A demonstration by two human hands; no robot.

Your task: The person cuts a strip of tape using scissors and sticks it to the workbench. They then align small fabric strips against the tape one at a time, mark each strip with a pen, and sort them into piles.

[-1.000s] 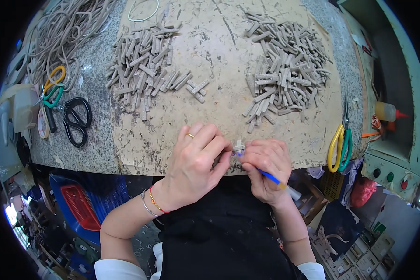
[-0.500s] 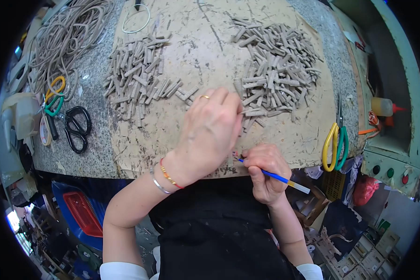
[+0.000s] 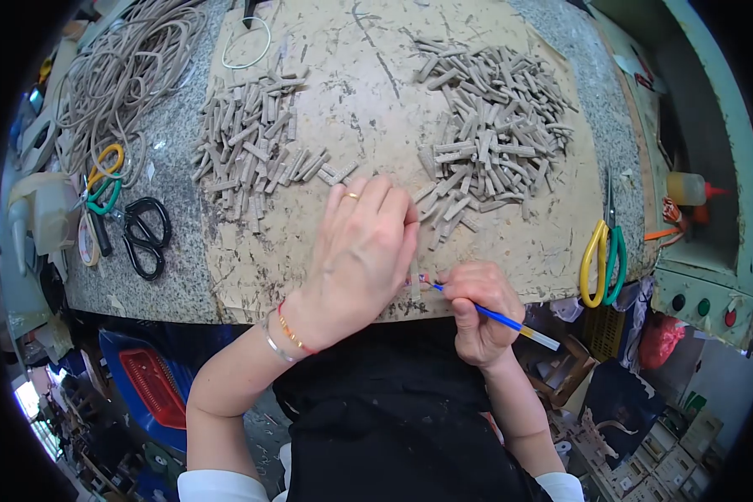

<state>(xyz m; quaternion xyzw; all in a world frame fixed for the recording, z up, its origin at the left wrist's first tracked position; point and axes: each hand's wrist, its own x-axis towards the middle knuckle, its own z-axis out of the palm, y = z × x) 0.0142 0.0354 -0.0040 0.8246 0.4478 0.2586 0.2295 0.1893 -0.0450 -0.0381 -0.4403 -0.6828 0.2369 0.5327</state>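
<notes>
My left hand (image 3: 360, 251) hovers over the paper-covered work surface, palm down with fingers curled. Its fingertips are hidden beneath it, so I cannot make out what they hold. Just right of it, my right hand (image 3: 485, 303) grips a blue pen (image 3: 500, 318), whose tip points left toward a small reddish mark (image 3: 424, 278) near the table's front edge. Short grey-beige strips lie in a left pile (image 3: 247, 138) and a larger right pile (image 3: 498, 125). A few strips (image 3: 336, 173) rest just beyond my left fingers.
Coiled grey cord (image 3: 130, 63) lies at the far left, above black-handled scissors (image 3: 146, 238) and orange-and-green-handled scissors (image 3: 105, 180). Yellow-and-green-handled scissors (image 3: 602, 263) lie on the right. A green metal cabinet (image 3: 703, 293) with a bottle (image 3: 686, 190) borders that side.
My left hand has drawn back from the right pile, moving slightly left and toward me. My right hand keeps the pen in nearly the same place.
</notes>
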